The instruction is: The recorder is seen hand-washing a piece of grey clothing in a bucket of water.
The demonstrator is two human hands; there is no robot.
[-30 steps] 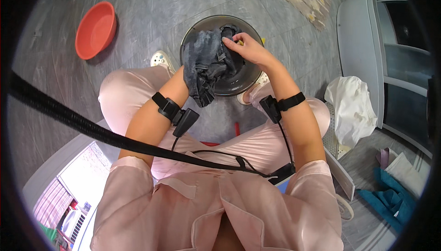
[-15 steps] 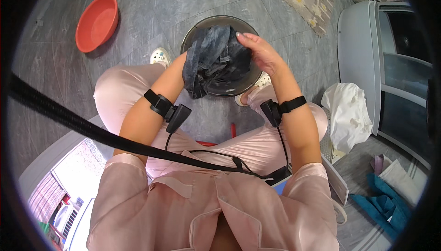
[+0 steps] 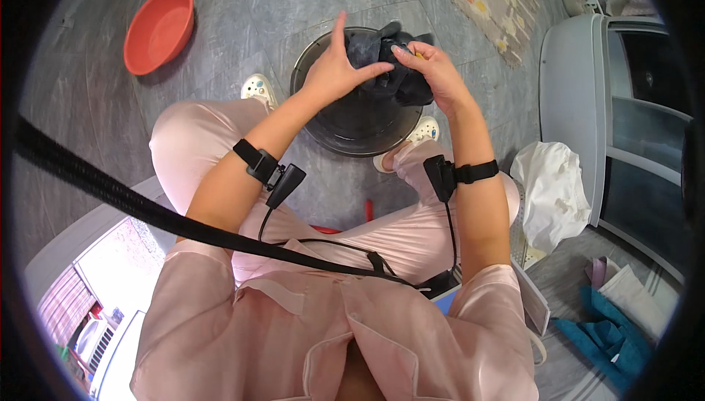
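Note:
A crumpled dark grey and black cloth (image 3: 400, 78) is bunched above the right side of a round dark basin (image 3: 345, 133). My right hand (image 3: 438, 78) grips the cloth's right side, thumb bent over the top. A tiny yellow spot shows beside those fingers; I cannot make out what it is. At the cloth's left edge, my left hand (image 3: 330, 74) has one finger stretched away from me and its thumb reaching across against the fabric. This hand is open, with fingers apart; some of them are hidden.
A red plastic basin (image 3: 158, 30) rests on the grey floor at the far left. The far right holds a patterned mat (image 3: 496, 8) and a grey appliance (image 3: 576, 100). A white plastic bag (image 3: 549, 195) and teal cloth (image 3: 609, 331) lie to my right. A black strap (image 3: 169, 217) crosses the view.
The cloth has shifted right and away from me, bunching smaller and uncovering the basin's near side. My left hand now shows, its fingers spread; my right hand has closed on the cloth.

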